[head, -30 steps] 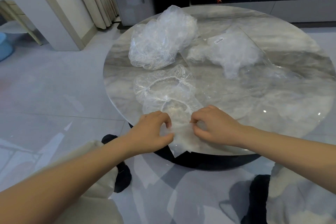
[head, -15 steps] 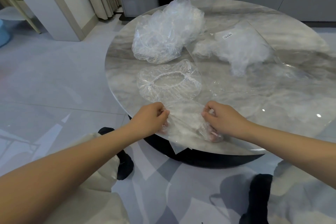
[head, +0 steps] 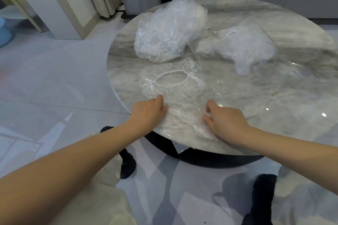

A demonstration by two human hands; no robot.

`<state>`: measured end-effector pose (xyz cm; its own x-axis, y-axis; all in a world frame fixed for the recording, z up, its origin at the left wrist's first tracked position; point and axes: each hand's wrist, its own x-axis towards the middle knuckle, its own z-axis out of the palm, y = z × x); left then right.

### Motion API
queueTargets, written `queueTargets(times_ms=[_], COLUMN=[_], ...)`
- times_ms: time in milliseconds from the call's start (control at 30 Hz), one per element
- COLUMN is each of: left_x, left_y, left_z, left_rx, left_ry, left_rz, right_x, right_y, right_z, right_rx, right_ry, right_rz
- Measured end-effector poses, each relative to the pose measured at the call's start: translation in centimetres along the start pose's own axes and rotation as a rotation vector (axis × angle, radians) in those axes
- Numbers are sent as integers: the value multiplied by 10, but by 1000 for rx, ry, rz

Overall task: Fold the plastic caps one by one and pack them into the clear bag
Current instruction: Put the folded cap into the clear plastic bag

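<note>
Both hands (head: 184, 117) grip clear bag (head: 184, 124) — table edge (head: 117, 86)

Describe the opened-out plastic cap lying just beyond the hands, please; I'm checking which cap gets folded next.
The opened-out plastic cap is thin, crinkled, see-through film, gathered around a white elastic band that rings an oval opening facing up. It lies flat and unfolded on the marble table, between the pile of loose caps behind it and the piece of film under both hands in front. The left hand rests at its near edge; whether it touches is unclear. The clear bag's edge lies close on its right.
</note>
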<state>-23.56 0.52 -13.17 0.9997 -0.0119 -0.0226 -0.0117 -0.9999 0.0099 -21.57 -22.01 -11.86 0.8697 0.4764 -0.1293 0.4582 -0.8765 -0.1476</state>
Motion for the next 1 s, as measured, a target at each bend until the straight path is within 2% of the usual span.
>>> queueTargets(times_ms=[67, 133, 200, 233, 300, 400, 467, 500, 600, 733, 867, 1000], left_x=[3, 3, -1, -4, -13, -28, -31, -31, -28, -23, -19, -25], left_y=[-3, -4, -1, 2, 11, 26, 31, 31, 34, 32, 27, 37], left_z=[1, -2, -8, -9, -8, -1, -3, -4, -8, -3, 1, 4], left_rx=[-34, -52, -13, -9, -20, -49, -30, -35, -89, -169, -275, -342], left_ry=[101, 289, 378, 374, 329, 113, -47, -73, -130, -258, -228, -160], left_rz=[-7, 97, 215, 266, 326, 270, 216, 216, 266, 350, 481, 521], right_x=[-1, 0, -1, -3, -6, -13, -15, -15, -17, -17, -18, -18], right_y=[3, 7, 9, 12, 14, 22, 24, 24, 21, 20, 17, 15], right_z=[-3, 0, 0, 0, -2, -5, -8, -10, -12, -7, -8, -13], right_rx=[4, 19, 35, 36, 25, -1, -40, -65, -74, -67, 66, 220], right_ry=[95, 219, 291, 261, 100, -123, -185, -196, -158, -13, 79, 28], right_rz=[-43, -228, -432, -498, -554, -526, -541, -545, -552, -560, -436, -308])
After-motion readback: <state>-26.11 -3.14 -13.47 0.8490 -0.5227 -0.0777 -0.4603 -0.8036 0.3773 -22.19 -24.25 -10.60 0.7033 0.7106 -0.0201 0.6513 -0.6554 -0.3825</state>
